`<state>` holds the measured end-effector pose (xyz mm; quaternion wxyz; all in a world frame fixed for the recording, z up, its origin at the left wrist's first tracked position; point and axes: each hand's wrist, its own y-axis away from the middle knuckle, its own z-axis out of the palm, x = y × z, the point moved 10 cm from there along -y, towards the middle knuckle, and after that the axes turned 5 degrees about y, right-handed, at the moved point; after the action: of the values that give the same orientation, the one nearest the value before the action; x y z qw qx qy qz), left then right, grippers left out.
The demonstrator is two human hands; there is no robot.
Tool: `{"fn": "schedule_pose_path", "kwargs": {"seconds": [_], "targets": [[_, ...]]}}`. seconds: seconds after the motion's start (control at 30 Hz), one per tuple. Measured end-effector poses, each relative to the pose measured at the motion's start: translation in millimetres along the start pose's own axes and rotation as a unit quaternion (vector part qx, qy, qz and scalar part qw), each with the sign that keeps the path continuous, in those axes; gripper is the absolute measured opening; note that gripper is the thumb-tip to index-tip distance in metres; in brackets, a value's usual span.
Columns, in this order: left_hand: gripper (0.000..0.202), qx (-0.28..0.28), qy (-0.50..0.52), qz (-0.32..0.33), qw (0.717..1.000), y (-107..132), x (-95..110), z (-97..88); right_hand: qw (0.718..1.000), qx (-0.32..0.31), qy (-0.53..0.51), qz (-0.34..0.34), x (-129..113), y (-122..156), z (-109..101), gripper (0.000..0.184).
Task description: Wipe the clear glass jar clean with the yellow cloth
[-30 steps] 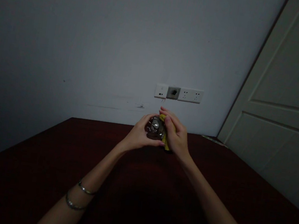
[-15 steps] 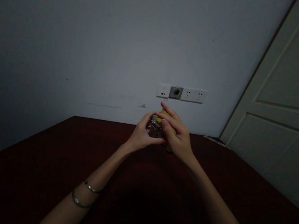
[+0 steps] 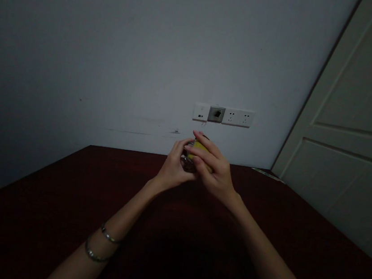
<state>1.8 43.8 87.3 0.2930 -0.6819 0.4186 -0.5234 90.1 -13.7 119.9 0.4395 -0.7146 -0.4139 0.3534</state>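
In the head view, my left hand curls around a small clear glass container, its thumb underneath and its fingers along the far side. Pressed against the glass's right side is a soft-looking yellow piece, a sponge or a folded cloth; I cannot tell which. My right hand grips it, fingers over the top and thumb on the near side. Both hands meet above the table, and they cover much of the glass and the yellow piece.
A dark red table stretches out below my arms. Behind it rises a pale wall with a row of sockets. A panelled door stands at the right, and a thin flat strip lies at the table's back right edge.
My right hand and the yellow piece have shifted left, further over the glass. Less of the glass shows now. My left hand keeps its hold, and the view has moved slightly.
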Motion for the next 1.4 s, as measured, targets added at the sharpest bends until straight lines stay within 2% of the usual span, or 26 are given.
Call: {"fn": "schedule_pose_path", "kwargs": {"seconds": [0.13, 0.27, 0.33, 0.43, 0.53, 0.6, 0.67, 0.73, 0.83, 0.93, 1.0, 1.17, 1.3, 1.4], "targets": [[0.076, -0.01, -0.08, 0.063, 0.995, -2.4, 16.4, -1.1, 0.993, 0.078, -0.053, 0.075, 17.1, 1.8, -8.9, 0.026], [0.083, -0.03, -0.087, 0.085, 0.992, -3.3, 21.0, 2.3, 0.992, 0.082, -0.045, 0.086, 17.7, 1.3, -11.5, 0.026], [0.078, -0.03, -0.075, 0.071, 0.994, -3.9, 17.6, 2.7, 0.996, 0.06, -0.005, 0.06, 10.0, 0.1, -11.4, 0.028], [0.074, -0.035, -0.035, 0.037, 0.998, -4.6, 9.5, 4.1, 0.998, 0.0, 0.056, -0.015, -6.7, -0.3, -5.5, 0.032], [0.073, -0.044, -0.005, 0.009, 0.999, -4.9, 4.1, 6.0, 0.994, -0.052, 0.069, -0.069, -16.0, 2.2, 1.5, 0.04], [0.076, -0.048, -0.002, -0.012, 0.999, -4.9, 2.3, 6.9, 0.998, -0.038, 0.028, -0.031, -7.8, 1.6, -2.4, 0.051], [0.084, -0.053, -0.002, -0.019, 0.998, -5.0, 4.4, 7.9, 0.998, 0.011, -0.037, 0.047, 9.1, 1.6, -10.1, 0.055], [0.091, -0.054, -0.004, -0.016, 0.998, -5.5, 8.2, 8.5, 0.988, 0.06, -0.101, 0.104, 23.5, 3.8, -14.8, 0.05], [0.093, -0.056, -0.009, -0.02, 0.998, -6.3, 8.6, 9.0, 0.973, 0.101, -0.157, 0.136, 35.1, 6.7, -14.6, 0.035], [0.091, -0.05, -0.004, -0.033, 0.998, -6.5, 3.1, 8.7, 0.965, 0.139, -0.138, 0.173, 46.4, 11.8, -18.5, 0.021], [0.09, -0.047, 0.007, -0.046, 0.998, -6.2, -1.5, 9.4, 0.965, 0.157, -0.097, 0.188, 50.5, 14.5, -23.7, 0.018], [0.087, -0.04, 0.035, -0.071, 0.996, -5.6, -6.6, 10.3, 0.974, 0.167, -0.023, 0.153, 41.6, 11.3, -33.7, 0.015], [0.088, -0.045, 0.064, -0.102, 0.992, -4.3, -11.0, 10.6, 0.988, 0.129, 0.005, 0.088, 22.4, 5.5, -30.1, 0.02], [0.074, -0.054, 0.088, -0.117, 0.988, -2.2, -14.1, 11.9, 0.997, 0.075, 0.026, 0.007, 1.1, 2.1, -22.8, 0.024]]}}
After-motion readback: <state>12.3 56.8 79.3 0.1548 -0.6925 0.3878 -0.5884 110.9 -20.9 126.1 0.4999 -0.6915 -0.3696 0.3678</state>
